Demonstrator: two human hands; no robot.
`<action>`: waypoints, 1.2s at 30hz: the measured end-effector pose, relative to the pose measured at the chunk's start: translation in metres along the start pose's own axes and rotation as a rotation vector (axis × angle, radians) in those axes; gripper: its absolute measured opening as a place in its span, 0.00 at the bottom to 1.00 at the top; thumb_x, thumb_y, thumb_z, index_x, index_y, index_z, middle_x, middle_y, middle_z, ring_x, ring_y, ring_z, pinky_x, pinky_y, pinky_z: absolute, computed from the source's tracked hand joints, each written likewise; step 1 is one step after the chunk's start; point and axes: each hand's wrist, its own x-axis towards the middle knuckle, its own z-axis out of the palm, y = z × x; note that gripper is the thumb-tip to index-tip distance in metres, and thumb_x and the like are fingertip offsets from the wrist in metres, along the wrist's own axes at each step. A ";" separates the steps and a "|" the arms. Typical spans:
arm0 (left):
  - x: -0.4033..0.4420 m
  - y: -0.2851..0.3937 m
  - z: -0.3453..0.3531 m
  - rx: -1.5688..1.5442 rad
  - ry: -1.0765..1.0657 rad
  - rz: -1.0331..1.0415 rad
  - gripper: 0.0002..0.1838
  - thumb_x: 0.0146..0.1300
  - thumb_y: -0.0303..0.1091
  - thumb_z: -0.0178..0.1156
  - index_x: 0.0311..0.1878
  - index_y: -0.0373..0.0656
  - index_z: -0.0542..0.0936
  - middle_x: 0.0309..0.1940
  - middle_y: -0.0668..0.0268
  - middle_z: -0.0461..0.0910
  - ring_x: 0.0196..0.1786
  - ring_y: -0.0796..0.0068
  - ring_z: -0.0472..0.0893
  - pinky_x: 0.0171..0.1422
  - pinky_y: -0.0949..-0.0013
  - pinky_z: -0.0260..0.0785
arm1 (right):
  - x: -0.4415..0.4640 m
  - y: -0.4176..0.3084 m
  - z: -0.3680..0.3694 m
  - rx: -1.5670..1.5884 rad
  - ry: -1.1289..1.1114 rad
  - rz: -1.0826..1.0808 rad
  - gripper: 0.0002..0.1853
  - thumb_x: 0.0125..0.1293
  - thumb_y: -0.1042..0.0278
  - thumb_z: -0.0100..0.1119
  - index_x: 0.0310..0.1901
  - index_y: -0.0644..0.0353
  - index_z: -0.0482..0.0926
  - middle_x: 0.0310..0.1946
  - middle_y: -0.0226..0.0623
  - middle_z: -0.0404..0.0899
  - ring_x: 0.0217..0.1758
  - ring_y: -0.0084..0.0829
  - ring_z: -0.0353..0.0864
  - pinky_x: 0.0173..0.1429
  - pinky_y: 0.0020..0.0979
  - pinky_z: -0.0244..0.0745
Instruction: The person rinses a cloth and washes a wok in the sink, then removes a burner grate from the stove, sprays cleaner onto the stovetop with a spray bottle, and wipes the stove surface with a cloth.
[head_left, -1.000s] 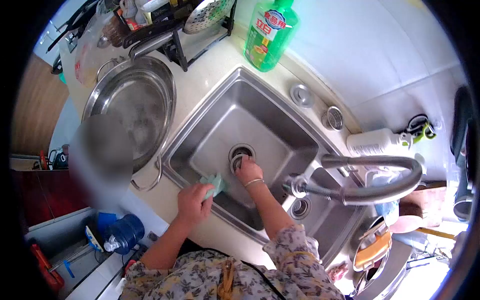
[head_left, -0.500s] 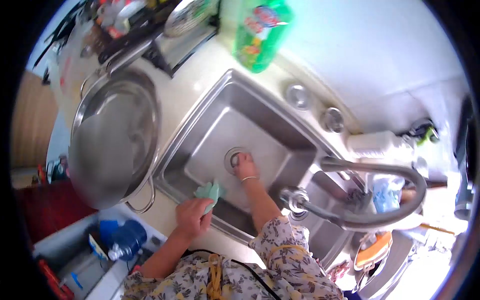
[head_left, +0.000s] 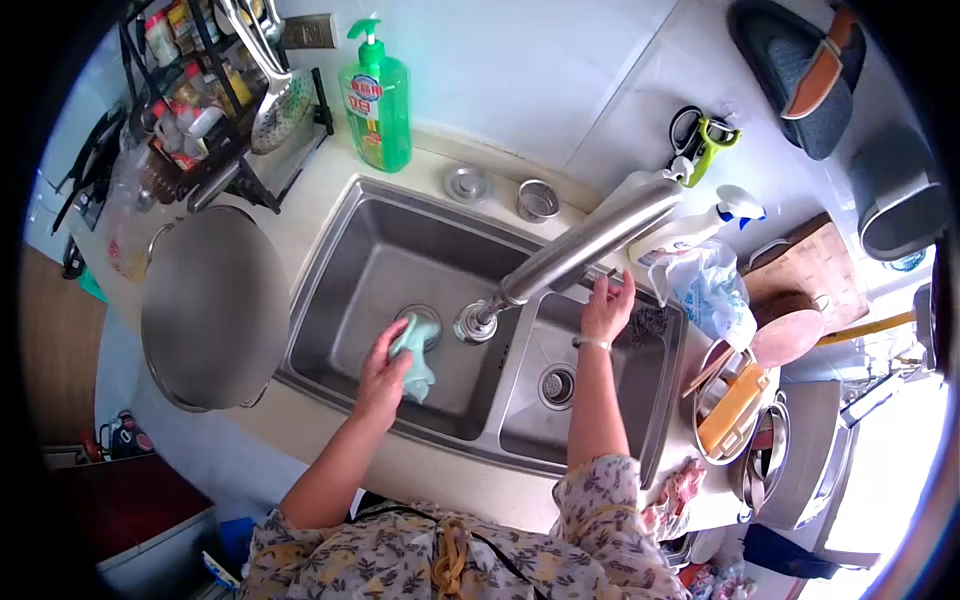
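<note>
My left hand [head_left: 383,375] is closed around a crumpled light green cloth [head_left: 416,358] over the left basin of the steel double sink [head_left: 465,425]. My right hand [head_left: 607,312] reaches over the right basin to the base of the faucet, behind the sink. Its fingers are apart; whether they touch the small metal lever there, I cannot tell. The thick steel faucet [head_left: 590,240] arches toward me, and its spout head hangs over the left basin near the divider. No water stream shows. In the right basin, the drain [head_left: 557,386] is visible.
A large two-handled pan [head_left: 215,310], blurred grey, stands left of the sink. Behind are a green soap bottle [head_left: 378,110], a round metal strainer [head_left: 538,200] and a spray bottle [head_left: 690,230]. A spice rack [head_left: 200,110] stands back left; a pot with orange-handled utensils [head_left: 730,410] sits right.
My right hand has left the left basin's drain and now reaches toward the faucet base. The cloth in my left hand is now farther over the basin. The view has shifted.
</note>
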 end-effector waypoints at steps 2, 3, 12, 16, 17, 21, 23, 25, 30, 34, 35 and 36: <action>0.004 -0.006 0.015 -0.088 0.023 -0.048 0.28 0.63 0.25 0.54 0.69 0.44 0.67 0.63 0.62 0.71 0.63 0.70 0.71 0.68 0.66 0.63 | 0.020 -0.016 -0.004 -0.123 -0.107 -0.012 0.13 0.63 0.62 0.64 0.40 0.65 0.78 0.27 0.44 0.75 0.29 0.44 0.74 0.41 0.42 0.72; 0.007 -0.008 0.020 -0.128 0.034 -0.092 0.29 0.63 0.25 0.54 0.69 0.45 0.67 0.63 0.62 0.70 0.64 0.70 0.71 0.68 0.66 0.63 | 0.029 -0.017 -0.005 -0.217 -0.148 -0.010 0.13 0.63 0.61 0.64 0.34 0.65 0.78 0.26 0.47 0.75 0.30 0.47 0.74 0.41 0.43 0.72; 0.013 -0.027 0.044 -0.225 0.031 -0.228 0.22 0.65 0.24 0.53 0.63 0.45 0.73 0.52 0.66 0.78 0.49 0.75 0.78 0.47 0.69 0.75 | 0.051 -0.013 -0.007 -0.337 -0.270 -0.030 0.20 0.63 0.54 0.59 0.28 0.69 0.78 0.26 0.56 0.78 0.33 0.56 0.78 0.41 0.48 0.72; 0.019 -0.039 0.043 -0.203 0.023 -0.249 0.22 0.65 0.25 0.54 0.63 0.44 0.73 0.51 0.66 0.78 0.49 0.75 0.78 0.47 0.69 0.75 | 0.065 0.022 0.003 -0.233 -0.339 0.292 0.21 0.60 0.51 0.59 0.29 0.66 0.84 0.24 0.54 0.80 0.31 0.48 0.81 0.42 0.43 0.74; 0.021 -0.044 0.043 -0.218 0.018 -0.267 0.21 0.65 0.25 0.54 0.62 0.44 0.73 0.51 0.66 0.78 0.50 0.75 0.78 0.47 0.69 0.75 | 0.068 0.024 0.005 -0.236 -0.340 0.294 0.21 0.60 0.51 0.59 0.29 0.66 0.84 0.24 0.54 0.80 0.31 0.48 0.81 0.42 0.43 0.74; 0.025 -0.051 0.047 -0.158 0.034 -0.336 0.20 0.66 0.27 0.55 0.61 0.45 0.75 0.49 0.65 0.79 0.48 0.76 0.78 0.44 0.69 0.76 | 0.073 0.027 0.005 -0.233 -0.369 0.318 0.22 0.60 0.49 0.60 0.29 0.65 0.85 0.20 0.51 0.79 0.27 0.47 0.81 0.40 0.42 0.75; 0.026 -0.055 0.047 -0.185 0.022 -0.349 0.18 0.66 0.28 0.56 0.59 0.45 0.76 0.48 0.66 0.80 0.47 0.76 0.79 0.43 0.69 0.75 | 0.073 0.021 0.002 -0.333 -0.397 0.188 0.24 0.60 0.48 0.61 0.26 0.67 0.84 0.20 0.52 0.79 0.26 0.46 0.81 0.39 0.43 0.74; 0.027 -0.055 0.048 -0.213 0.013 -0.354 0.17 0.65 0.29 0.57 0.58 0.44 0.76 0.47 0.67 0.80 0.45 0.76 0.79 0.41 0.69 0.75 | 0.061 0.010 -0.004 -0.194 -0.345 0.262 0.17 0.63 0.58 0.62 0.38 0.67 0.83 0.21 0.45 0.80 0.23 0.33 0.79 0.31 0.36 0.73; 0.044 -0.071 0.047 -0.204 -0.001 -0.371 0.13 0.64 0.30 0.61 0.52 0.45 0.78 0.41 0.70 0.82 0.39 0.79 0.80 0.37 0.72 0.73 | -0.100 -0.059 -0.017 0.358 -0.481 0.367 0.10 0.65 0.76 0.58 0.47 0.63 0.77 0.28 0.29 0.78 0.25 0.21 0.74 0.27 0.27 0.72; 0.048 -0.053 0.054 -0.326 -0.007 -0.345 0.12 0.62 0.29 0.62 0.49 0.43 0.78 0.36 0.70 0.81 0.38 0.80 0.80 0.40 0.71 0.74 | -0.200 -0.010 0.043 0.244 -0.633 0.437 0.17 0.71 0.62 0.50 0.51 0.69 0.76 0.38 0.38 0.82 0.40 0.30 0.81 0.46 0.35 0.77; 0.049 -0.050 0.050 -0.316 -0.008 -0.343 0.12 0.62 0.29 0.62 0.49 0.43 0.78 0.36 0.70 0.81 0.38 0.80 0.80 0.40 0.71 0.74 | -0.208 -0.001 0.057 0.554 -0.607 0.883 0.19 0.72 0.60 0.49 0.52 0.70 0.76 0.41 0.39 0.82 0.42 0.32 0.82 0.48 0.37 0.77; 0.050 -0.048 0.044 -0.290 -0.076 -0.329 0.13 0.61 0.28 0.62 0.50 0.43 0.78 0.37 0.69 0.81 0.38 0.79 0.80 0.41 0.72 0.74 | -0.180 -0.046 0.047 0.815 -0.611 1.265 0.18 0.72 0.62 0.49 0.51 0.70 0.76 0.43 0.41 0.82 0.43 0.35 0.82 0.51 0.40 0.77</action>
